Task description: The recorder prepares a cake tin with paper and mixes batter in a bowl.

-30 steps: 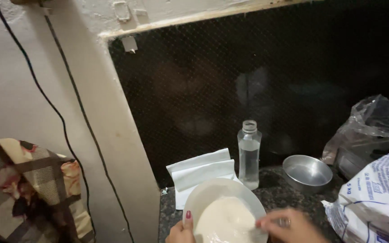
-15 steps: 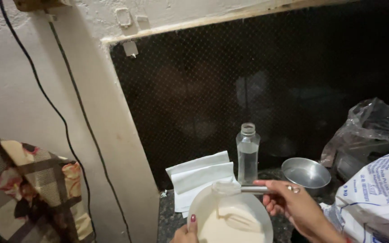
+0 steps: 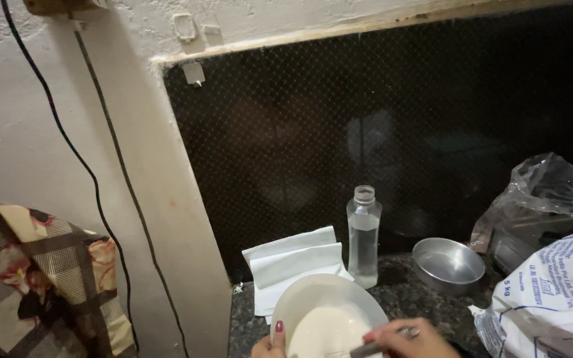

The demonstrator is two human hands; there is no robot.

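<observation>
**Batter in the bowl, being stirred**

At the bottom edge, the left hand (image 3: 268,344) steadies the rim of a white bowl (image 3: 313,298) on the dark counter (image 3: 406,292), fingers closed on it. The right hand (image 3: 402,339) is clamped around a metal utensil (image 3: 366,349) dipped in the pale batter (image 3: 323,331), which looks smooth, so mixing seems well along. Behind stand folded white paper (image 3: 293,258), a clear bottle (image 3: 363,235), an empty steel dish (image 3: 448,264), a printed sack (image 3: 552,292) and a plastic bag (image 3: 542,192).

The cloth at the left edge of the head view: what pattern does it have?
The cloth is brown-and-cream plaid with red floral patches, shown best in the head view.
</observation>
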